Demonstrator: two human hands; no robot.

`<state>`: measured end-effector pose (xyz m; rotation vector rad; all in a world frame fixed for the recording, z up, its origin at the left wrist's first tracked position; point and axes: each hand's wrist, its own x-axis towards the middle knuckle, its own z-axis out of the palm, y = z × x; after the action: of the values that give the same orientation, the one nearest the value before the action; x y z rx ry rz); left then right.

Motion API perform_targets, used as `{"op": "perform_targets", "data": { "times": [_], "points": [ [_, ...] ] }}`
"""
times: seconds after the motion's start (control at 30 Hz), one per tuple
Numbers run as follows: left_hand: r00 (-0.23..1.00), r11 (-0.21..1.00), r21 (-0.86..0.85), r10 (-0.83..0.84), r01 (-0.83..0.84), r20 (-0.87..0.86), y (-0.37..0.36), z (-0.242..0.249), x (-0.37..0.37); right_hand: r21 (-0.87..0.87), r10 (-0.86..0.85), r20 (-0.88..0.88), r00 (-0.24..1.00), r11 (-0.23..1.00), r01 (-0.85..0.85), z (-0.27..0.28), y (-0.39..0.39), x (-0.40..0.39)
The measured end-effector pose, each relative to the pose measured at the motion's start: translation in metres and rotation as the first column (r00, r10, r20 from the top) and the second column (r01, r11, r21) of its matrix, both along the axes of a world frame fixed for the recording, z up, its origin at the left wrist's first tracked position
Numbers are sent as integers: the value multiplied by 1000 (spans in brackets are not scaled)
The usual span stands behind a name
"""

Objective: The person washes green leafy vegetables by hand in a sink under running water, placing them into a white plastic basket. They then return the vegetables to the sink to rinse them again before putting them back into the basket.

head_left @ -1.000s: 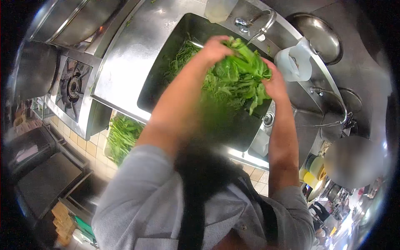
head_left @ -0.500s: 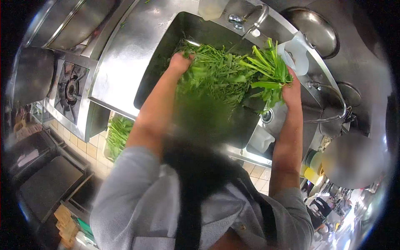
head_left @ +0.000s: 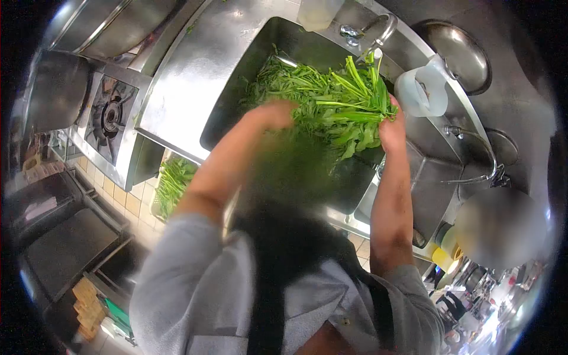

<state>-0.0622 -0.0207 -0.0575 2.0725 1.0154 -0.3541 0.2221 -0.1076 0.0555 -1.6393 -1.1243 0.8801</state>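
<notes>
A bunch of leafy greens with long pale stems (head_left: 358, 89) is gripped in my right hand (head_left: 393, 129), above the right side of a deep steel sink (head_left: 222, 115). The stems point toward the faucet and to the left; leaves hang below. More loose leafy greens (head_left: 275, 83) lie heaped in the sink, spreading across its middle and left. My left hand (head_left: 275, 115), smeared by motion, is over the near edge of this heap. Its fingers are too blurred to show whether they hold anything.
A faucet (head_left: 384, 32) rises behind the sink, with a translucent white container (head_left: 421, 92) to its right. A second basin (head_left: 435, 174) adjoins on the right. At left are a steel counter (head_left: 189, 77), a gas burner (head_left: 111, 116) and a basket of greens (head_left: 173, 183) lower down.
My left hand has moved right and closer to me from the far left of the heap. My right hand has brought the held bunch left, further over the sink.
</notes>
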Motion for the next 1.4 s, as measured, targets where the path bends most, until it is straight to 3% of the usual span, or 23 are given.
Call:
{"op": "perform_targets", "data": {
  "times": [0.07,0.13,0.27,0.33,0.37,0.43,0.47,0.57,0.6,0.63,0.77,0.83,0.87,0.97,1.0,1.07,1.1,1.13,1.17,1.2,1.27,1.33,1.4],
  "points": [
    [901,966,-234,192,-105,389,25,41,18,2,51,32,998,999,-51,7,0,-7],
    [396,611,-735,778,-293,488,35,64,41,-6,95,68,993,995,-95,13,0,-10],
    [485,778,-585,611,-227,625,41,91,82,-80,174,78,982,983,-168,8,3,-7],
    [801,991,25,94,-135,591,65,75,94,-69,230,179,957,973,-221,4,5,1],
    [801,991,26,88,-128,593,67,72,96,-69,223,181,958,974,-214,8,3,7],
    [612,854,-464,501,-235,612,63,95,92,-141,221,205,953,971,-195,24,1,10],
    [630,924,-240,380,-299,677,48,109,94,-108,227,118,967,971,-215,24,2,9],
    [692,953,-29,239,-300,681,60,81,121,-91,238,209,949,971,-223,7,7,15],
    [667,911,-72,348,-405,659,48,116,105,-93,236,209,949,971,-221,9,5,21],
    [585,876,-266,470,-403,661,68,106,101,-107,230,225,947,972,-211,13,1,29],
    [399,770,-316,578,-554,712,73,101,100,-130,154,125,980,982,-137,24,-6,31],
    [427,830,-399,546,-389,721,67,105,107,-105,175,100,979,981,-164,13,-3,38],
    [366,759,-545,650,-356,666,66,105,104,-86,191,79,978,979,-185,9,-5,43],
    [212,816,-489,560,-310,801,78,75,74,-120,195,204,959,978,-173,31,-17,55],
    [174,630,-708,773,-318,610,68,93,59,-75,183,34,983,981,-180,29,-26,59],
    [347,605,-626,796,-492,497,59,84,27,-69,150,13,989,987,-148,30,-32,62],
    [626,739,-376,674,-559,393,68,33,8,-63,116,-7,993,991,-116,30,-36,65],
    [943,965,247,-2,-85,332,94,-95,-31,-63,105,-7,994,992,-105,25,-39,68],
    [990,971,199,116,-131,85,70,-97,-30,-52,112,42,993,993,-109,16,-39,69],
    [919,960,-197,-253,200,-303,78,-77,-22,-38,123,89,988,992,-120,8,-35,68],
    [990,985,-116,120,-128,-73,40,-53,-21,-77,103,45,994,992,-99,0,-27,54],
    [998,999,-13,46,-47,-43,6,8,11,-90,75,-56,996,993,-79,-19,-18,45],
    [992,968,-252,46,-16,116,-11,54,35,-56,61,-175,983,996,-72,-28,-5,28]
  ]
}}
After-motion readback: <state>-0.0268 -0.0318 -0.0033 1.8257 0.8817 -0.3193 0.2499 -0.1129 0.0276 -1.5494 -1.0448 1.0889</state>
